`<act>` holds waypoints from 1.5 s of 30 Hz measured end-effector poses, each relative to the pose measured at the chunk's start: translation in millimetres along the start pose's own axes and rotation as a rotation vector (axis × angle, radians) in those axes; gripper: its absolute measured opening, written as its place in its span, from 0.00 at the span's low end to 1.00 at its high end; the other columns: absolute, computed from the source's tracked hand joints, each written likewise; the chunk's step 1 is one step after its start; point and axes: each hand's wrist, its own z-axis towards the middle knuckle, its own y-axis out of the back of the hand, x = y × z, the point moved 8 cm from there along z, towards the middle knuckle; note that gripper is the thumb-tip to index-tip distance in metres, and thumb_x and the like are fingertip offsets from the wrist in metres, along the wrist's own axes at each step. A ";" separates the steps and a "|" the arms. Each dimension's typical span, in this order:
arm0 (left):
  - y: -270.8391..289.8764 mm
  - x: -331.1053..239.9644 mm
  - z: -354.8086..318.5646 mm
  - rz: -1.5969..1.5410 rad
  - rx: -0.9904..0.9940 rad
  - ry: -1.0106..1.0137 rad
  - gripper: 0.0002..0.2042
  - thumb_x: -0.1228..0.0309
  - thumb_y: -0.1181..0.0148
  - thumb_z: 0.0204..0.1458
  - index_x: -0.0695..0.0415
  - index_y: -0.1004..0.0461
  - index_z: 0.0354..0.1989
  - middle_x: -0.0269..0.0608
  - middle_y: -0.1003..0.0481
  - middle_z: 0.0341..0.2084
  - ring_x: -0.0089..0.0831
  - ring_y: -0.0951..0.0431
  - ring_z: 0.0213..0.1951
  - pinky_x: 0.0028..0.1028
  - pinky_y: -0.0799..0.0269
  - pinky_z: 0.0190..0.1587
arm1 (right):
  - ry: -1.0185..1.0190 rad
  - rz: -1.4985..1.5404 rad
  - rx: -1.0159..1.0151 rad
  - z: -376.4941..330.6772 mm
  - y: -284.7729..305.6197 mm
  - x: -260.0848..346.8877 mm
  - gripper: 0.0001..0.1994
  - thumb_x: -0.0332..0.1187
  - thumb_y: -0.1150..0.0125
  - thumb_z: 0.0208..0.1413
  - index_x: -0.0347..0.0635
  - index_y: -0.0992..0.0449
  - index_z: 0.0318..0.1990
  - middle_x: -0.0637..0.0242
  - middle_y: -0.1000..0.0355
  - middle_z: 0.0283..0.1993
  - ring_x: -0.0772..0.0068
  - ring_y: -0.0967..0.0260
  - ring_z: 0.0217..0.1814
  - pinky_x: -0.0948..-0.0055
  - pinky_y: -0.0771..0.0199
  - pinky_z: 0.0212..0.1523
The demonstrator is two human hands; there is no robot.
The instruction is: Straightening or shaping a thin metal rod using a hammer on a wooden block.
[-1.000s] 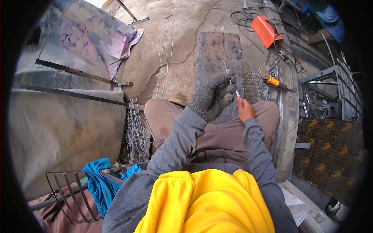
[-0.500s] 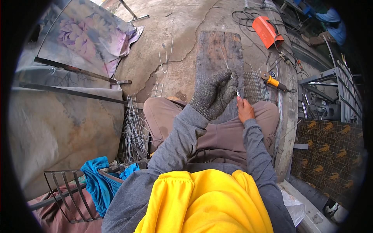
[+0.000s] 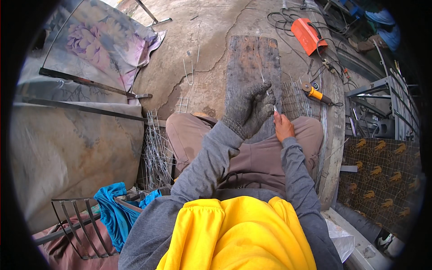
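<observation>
My left hand, in a dark grey knitted glove, is closed around a thin metal wire over the wooden plank. The wire's far part sticks out past the fingers, pointing away from me. Just right of the glove, my bare right hand pinches a slim silvery piece near the wire's close end. Most of that piece is hidden in the fingers, so its kind cannot be made out. Both hands are above the gap between my folded legs.
Wire mesh lies right of the plank, beside a yellow angle grinder. Farther off sits an orange welding machine with black cables. More wire mesh is piled at my left knee. A person in blue is at the far right.
The fingers of my gloved left hand have loosened slightly and spread around the wire. My right hand stays nearly in place.
</observation>
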 end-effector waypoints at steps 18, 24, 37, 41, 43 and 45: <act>202.4 -179.2 -48.0 1.818 -0.410 0.426 0.16 0.73 0.41 0.48 0.53 0.25 0.47 0.34 0.23 0.28 0.24 0.25 0.30 0.25 0.28 0.34 | 0.004 0.002 -0.061 -0.6 -2.1 -8.2 0.31 0.61 0.61 0.59 0.39 0.27 0.29 0.52 0.26 0.31 0.44 0.30 0.39 0.55 0.34 0.41; 221.5 -190.4 -45.0 1.999 -0.361 0.459 0.16 0.72 0.41 0.43 0.50 0.21 0.44 0.36 0.20 0.33 0.27 0.23 0.37 0.27 0.29 0.45 | 0.036 0.078 -0.203 -10.8 16.6 4.8 0.30 0.59 0.59 0.60 0.38 0.27 0.27 0.55 0.28 0.26 0.52 0.30 0.33 0.60 0.33 0.37; 256.8 -211.7 -59.6 1.941 -0.423 0.391 0.15 0.72 0.40 0.46 0.54 0.22 0.44 0.36 0.21 0.34 0.25 0.24 0.36 0.26 0.29 0.44 | -0.041 0.157 -0.352 10.2 39.0 21.7 0.28 0.56 0.59 0.61 0.38 0.25 0.32 0.56 0.24 0.33 0.50 0.27 0.37 0.59 0.31 0.40; 246.6 -208.2 -64.0 1.883 -0.442 0.301 0.14 0.73 0.40 0.46 0.56 0.21 0.43 0.36 0.21 0.34 0.25 0.25 0.37 0.24 0.30 0.44 | 0.088 0.171 -0.444 17.2 51.7 46.4 0.27 0.55 0.57 0.62 0.37 0.25 0.31 0.61 0.29 0.22 0.63 0.31 0.26 0.67 0.32 0.34; 246.8 -208.9 -64.8 1.917 -0.448 0.292 0.14 0.72 0.41 0.46 0.53 0.21 0.44 0.37 0.21 0.36 0.26 0.24 0.38 0.26 0.29 0.46 | 0.100 0.137 -0.403 18.7 51.6 55.2 0.26 0.55 0.57 0.61 0.39 0.25 0.34 0.55 0.24 0.34 0.47 0.28 0.39 0.57 0.31 0.40; 244.0 -209.2 -66.0 1.950 -0.455 0.281 0.14 0.71 0.41 0.47 0.50 0.21 0.44 0.37 0.20 0.37 0.28 0.23 0.40 0.28 0.29 0.48 | 0.105 0.096 -0.411 24.0 40.3 42.4 0.26 0.55 0.57 0.61 0.39 0.25 0.34 0.54 0.24 0.34 0.47 0.28 0.38 0.57 0.31 0.40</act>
